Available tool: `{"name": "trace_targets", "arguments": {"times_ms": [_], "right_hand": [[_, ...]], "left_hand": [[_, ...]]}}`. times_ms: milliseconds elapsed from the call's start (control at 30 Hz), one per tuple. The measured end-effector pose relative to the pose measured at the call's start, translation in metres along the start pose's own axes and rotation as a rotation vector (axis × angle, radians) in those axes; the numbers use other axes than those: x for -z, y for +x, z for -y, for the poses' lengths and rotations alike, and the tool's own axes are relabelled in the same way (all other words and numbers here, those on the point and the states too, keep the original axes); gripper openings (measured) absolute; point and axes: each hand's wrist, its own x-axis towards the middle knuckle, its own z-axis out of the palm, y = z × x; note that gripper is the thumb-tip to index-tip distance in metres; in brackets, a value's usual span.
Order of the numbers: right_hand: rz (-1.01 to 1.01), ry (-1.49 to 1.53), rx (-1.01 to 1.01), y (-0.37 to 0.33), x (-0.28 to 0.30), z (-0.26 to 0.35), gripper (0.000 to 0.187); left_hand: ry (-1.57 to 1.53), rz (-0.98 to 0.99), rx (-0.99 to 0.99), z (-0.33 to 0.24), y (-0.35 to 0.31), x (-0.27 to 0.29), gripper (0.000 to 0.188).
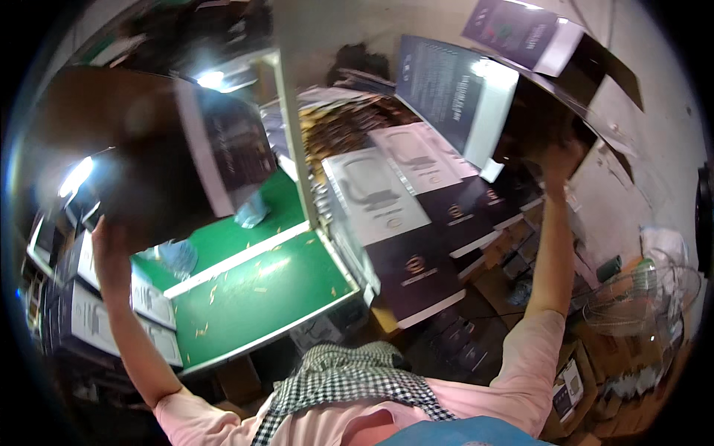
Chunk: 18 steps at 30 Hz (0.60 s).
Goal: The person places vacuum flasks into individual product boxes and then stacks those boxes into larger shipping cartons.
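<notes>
At the left, my left hand (110, 239) grips the lower edge of a large dark carton (141, 149), raised above the green table. The carton is smeared by motion; a pale strip and a printed panel show on its right part. My right hand (559, 157) reaches up at the right, against the dark side of a tilted printed carton (439, 93) with a white flap. Its fingers are blurred in shadow, so their grip is hidden. A smaller purple carton (513, 33) lies above that one.
Flat printed carton sheets (372, 193) lie stacked in the middle, beside the green table (260, 297) with its white frame and scattered scraps. Packed boxes (89, 320) stand at the left. A wire fan (632, 305) stands at the right. Clear plastic bags (178, 259) rest on the table.
</notes>
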Motion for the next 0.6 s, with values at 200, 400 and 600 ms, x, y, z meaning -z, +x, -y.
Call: {"name": "trace_targets", "arguments": {"times_ms": [200, 400, 600], "right_hand": [[0.013, 0.337, -0.282, -0.017, 0.074, 0.091, 0.036], [0.216, 0.348, -0.323, -0.069, 0.146, 0.174, 0.028], [0.403, 0.326, -0.281, -0.058, 0.187, 0.327, 0.029]], "left_hand": [[0.253, 0.434, 0.168, 0.029, -0.016, -0.028, 0.022], [0.116, 0.560, 0.217, 0.121, -0.032, -0.060, 0.022], [0.078, 0.690, 0.104, 0.190, -0.021, -0.072, 0.021]]}}
